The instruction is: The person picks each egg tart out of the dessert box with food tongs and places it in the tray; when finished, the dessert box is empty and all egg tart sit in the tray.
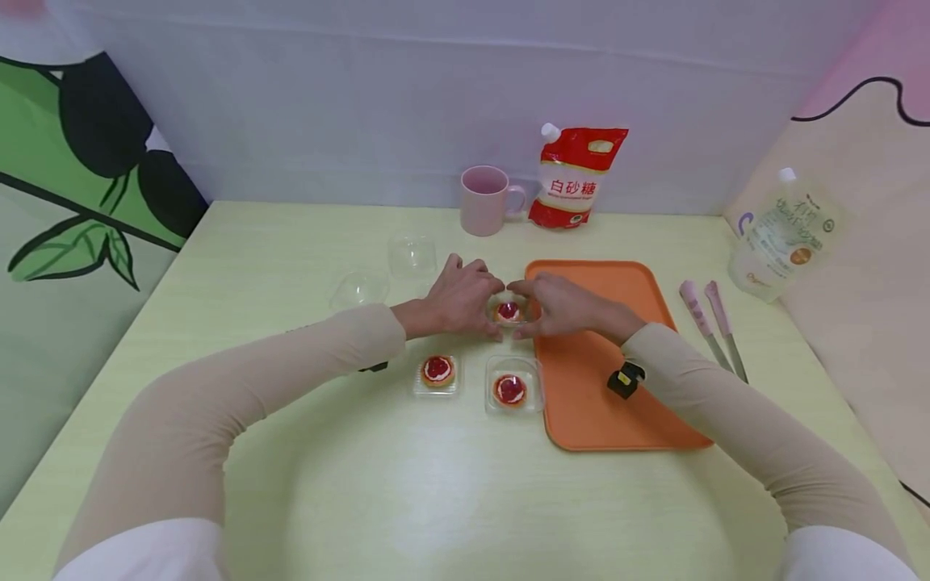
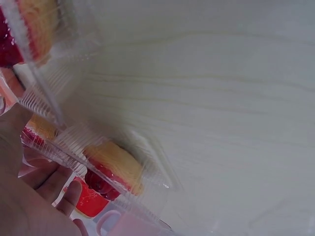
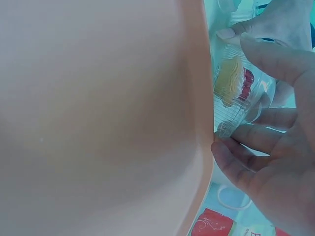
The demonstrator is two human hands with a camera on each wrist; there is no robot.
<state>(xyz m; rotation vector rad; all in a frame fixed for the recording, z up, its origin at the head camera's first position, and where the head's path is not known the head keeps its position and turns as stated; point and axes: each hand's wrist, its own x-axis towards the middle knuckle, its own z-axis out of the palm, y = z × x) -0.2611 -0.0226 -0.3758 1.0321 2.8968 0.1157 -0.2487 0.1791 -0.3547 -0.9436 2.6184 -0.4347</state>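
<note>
Between my two hands, in the head view, a fruit tart (image 1: 508, 311) with red topping sits in a clear plastic box (image 3: 229, 112). My left hand (image 1: 465, 300) grips the box's left side, fingers curled round it. On the right side my right hand (image 1: 561, 305) holds the same box with thumb and fingers. Nearer to me, a second tart (image 1: 437, 370) rests on a clear base and a third tart (image 1: 510, 390) stands in another clear box. The left wrist view also shows a boxed tart (image 2: 113, 169) beside the left fingers.
Two clear lids (image 1: 412, 257) lie left of the hands. An orange tray (image 1: 603, 403) is under the right forearm. Behind stand a pink mug (image 1: 483, 202) and a red sugar bag (image 1: 574, 181). At right are two pink-handled utensils (image 1: 715, 311) and a pouch (image 1: 785, 238).
</note>
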